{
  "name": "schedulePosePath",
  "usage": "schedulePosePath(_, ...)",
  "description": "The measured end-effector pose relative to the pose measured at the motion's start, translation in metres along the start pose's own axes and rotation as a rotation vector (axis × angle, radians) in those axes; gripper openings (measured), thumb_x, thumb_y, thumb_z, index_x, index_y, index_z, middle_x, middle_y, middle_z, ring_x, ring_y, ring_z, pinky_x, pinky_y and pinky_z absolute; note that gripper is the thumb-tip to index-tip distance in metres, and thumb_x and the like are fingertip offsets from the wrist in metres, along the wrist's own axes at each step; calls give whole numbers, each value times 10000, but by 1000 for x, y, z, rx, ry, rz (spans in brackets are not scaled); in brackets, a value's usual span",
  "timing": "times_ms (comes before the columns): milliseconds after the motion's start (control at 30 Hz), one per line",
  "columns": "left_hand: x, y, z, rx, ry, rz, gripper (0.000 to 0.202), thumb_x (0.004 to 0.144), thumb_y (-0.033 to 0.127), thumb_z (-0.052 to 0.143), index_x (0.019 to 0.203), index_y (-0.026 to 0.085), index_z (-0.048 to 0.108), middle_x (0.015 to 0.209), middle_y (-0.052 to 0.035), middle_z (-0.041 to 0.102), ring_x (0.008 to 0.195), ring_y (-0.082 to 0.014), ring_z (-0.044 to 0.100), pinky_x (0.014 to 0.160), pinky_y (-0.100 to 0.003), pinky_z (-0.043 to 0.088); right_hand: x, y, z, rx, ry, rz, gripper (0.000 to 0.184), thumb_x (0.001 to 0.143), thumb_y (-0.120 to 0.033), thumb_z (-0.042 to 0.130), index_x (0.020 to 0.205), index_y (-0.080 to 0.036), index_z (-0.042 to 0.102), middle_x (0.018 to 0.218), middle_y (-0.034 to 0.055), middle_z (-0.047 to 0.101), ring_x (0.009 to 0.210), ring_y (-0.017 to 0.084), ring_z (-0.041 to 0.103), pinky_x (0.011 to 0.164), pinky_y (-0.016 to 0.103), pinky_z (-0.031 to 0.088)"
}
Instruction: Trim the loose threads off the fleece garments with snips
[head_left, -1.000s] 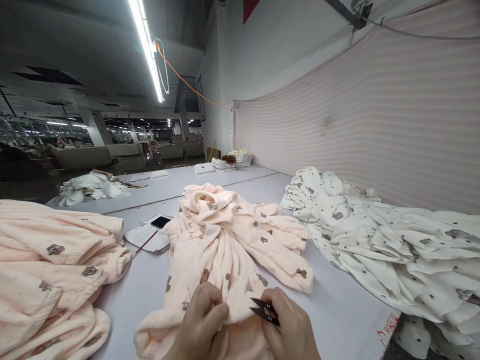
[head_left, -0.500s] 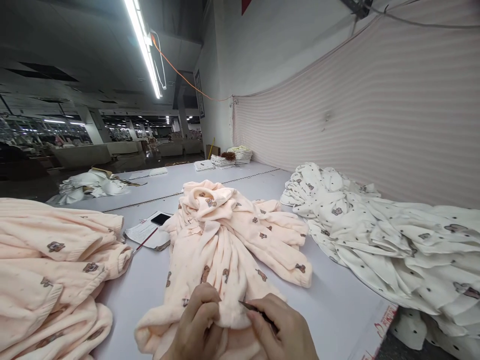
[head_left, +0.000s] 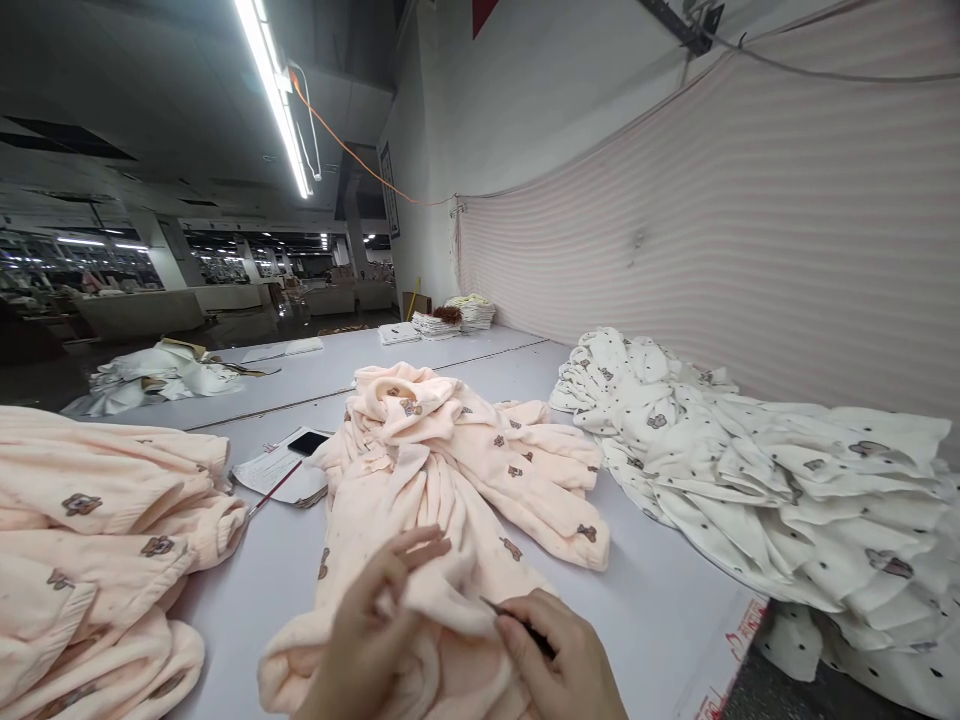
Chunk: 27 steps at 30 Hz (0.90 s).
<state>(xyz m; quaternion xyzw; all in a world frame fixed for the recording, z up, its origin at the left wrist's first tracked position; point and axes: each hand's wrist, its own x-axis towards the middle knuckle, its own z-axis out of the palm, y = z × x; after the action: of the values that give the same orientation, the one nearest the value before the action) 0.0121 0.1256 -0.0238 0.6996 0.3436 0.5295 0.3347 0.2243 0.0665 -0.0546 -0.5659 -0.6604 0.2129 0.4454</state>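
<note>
A pale pink fleece garment (head_left: 480, 500) with small brown bear prints lies bunched in front of me. Over its near part is my left hand (head_left: 367, 625), open, with fingers apart and slightly blurred. It seems to brush the cloth; I cannot tell how firmly. My right hand (head_left: 562, 650) is closed around small dark thread snips (head_left: 536, 638), their pointed tip at a raised fold of the fleece. Most of the snips' body is hidden by the fingers.
More pink fleece garments (head_left: 97, 540) are heaped at left. White spotted garments (head_left: 720, 460) hang over the table's right edge. Papers (head_left: 274, 475) carry a phone (head_left: 307, 442) and a pen (head_left: 281, 485). Folded white cloth stacks (head_left: 435, 325) sit at the back on the table (head_left: 637, 600).
My left hand has let go of the pinched fleece, and its fingers have spread and lifted. The right hand keeps the snips near the same fold. The view has shifted slightly right.
</note>
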Motion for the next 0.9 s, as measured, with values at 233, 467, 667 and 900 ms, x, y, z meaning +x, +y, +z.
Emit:
schedulePosePath(233,17,9,16,310,-477,-40,528,707,200,533,1228,263,475,886,-23,639,789,-218,605,745,-343,477,-8,29,-4,158,175,344,386,899,-551,399,713,-238,526,637,-20,609,624,170,580,596,239,435)
schedulePosePath(467,17,6,68,796,-710,42,231,763,132,407,708,192,623,824,-63,649,679,-198,625,652,-307,475,-10,27,-10,364,193,358,453,868,-618,413,819,-203,586,691,-4,615,482,114,480,441,204,378)
schedulePosePath(667,72,21,-71,592,-395,-2,336,833,310,304,712,142,568,650,64,555,626,-123,584,577,-203,430,-19,50,-13,274,262,355,258,820,-456,540,777,-204,574,652,-27,549,614,147,535,561,220,427)
schedulePosePath(900,45,-15,-72,1072,-371,173,137,750,141,471,762,195,597,736,-38,633,626,-199,585,612,-296,429,-10,51,8,70,36,251,75,772,-179,497,761,-216,562,697,-33,563,663,155,532,614,231,423)
